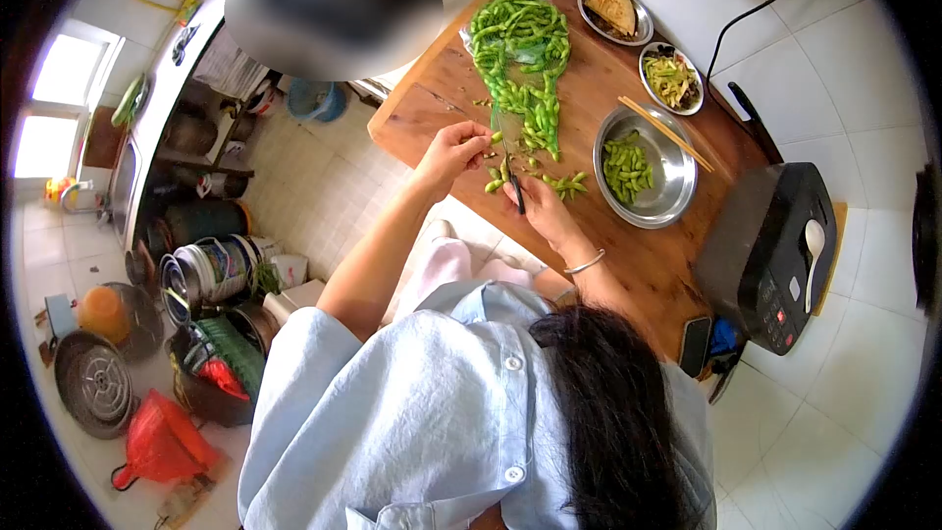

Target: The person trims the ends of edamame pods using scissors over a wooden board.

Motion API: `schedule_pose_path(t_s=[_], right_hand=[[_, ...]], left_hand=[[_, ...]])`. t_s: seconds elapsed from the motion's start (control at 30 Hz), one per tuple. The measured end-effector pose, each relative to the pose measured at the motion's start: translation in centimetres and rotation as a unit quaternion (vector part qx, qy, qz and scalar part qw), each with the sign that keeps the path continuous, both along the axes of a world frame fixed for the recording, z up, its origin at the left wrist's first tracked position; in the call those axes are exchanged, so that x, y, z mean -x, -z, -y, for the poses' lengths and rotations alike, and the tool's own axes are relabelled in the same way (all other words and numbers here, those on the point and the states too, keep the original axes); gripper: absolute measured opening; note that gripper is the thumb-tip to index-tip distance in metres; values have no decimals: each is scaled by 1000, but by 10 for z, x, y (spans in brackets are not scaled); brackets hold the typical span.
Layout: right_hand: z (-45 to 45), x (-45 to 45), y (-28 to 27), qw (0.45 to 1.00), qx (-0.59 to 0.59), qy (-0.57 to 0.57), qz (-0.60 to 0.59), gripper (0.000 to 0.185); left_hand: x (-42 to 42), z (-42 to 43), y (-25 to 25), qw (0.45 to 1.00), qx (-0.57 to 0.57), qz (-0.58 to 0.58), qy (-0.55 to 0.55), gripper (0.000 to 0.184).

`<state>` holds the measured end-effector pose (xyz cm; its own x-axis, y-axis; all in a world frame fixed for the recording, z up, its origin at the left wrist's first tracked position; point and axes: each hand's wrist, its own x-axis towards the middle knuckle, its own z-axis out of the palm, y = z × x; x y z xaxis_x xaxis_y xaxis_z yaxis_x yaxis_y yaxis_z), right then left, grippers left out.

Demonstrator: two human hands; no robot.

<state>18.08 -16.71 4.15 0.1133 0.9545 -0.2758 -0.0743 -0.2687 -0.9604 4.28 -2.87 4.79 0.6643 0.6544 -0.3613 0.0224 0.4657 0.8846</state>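
Observation:
Near the table's front edge, my left hand (456,154) pinches a green edamame pod (497,137) between its fingertips. My right hand (549,214), with a bangle on the wrist, is closed on dark-handled scissors (517,193). The scissors' blades point away from me, close beside the pod. Loose pods (564,185) and small trimmings lie around both hands. Beyond them a large pile of edamame pods (515,29) rests on a plastic bag. To the right, a metal bowl (677,191) holds several pods.
Chopsticks (667,134) lie across the bowl's rim. Behind it stand a dish of chopped vegetables (671,79) and a dish with flatbread (610,8). A black rice cooker (765,245) with a white spoon (813,260) stands right. A phone (695,345) lies at the table's near corner.

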Motion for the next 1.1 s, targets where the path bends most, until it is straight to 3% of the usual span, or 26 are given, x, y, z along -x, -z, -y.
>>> schedule_pose_path(t_s=[0.47,0.67,0.83,1.0,1.1], right_hand=[[-12,-5,-13,994,71,-85,-15,22],[-9,-2,-5,996,73,-40,-11,24],[-6,8,14,999,37,-2,-16,25],[-4,10,18,996,54,44,-48,27],[-5,10,14,995,38,60,-70,30]], left_hand=[[20,-16,-15,994,-66,-72,55,13],[17,-20,-16,990,-80,-90,76,14],[12,-15,-7,998,-19,-46,41,15],[8,-12,-9,994,84,23,-64,10],[15,-23,23,998,0,-51,-47,8]])
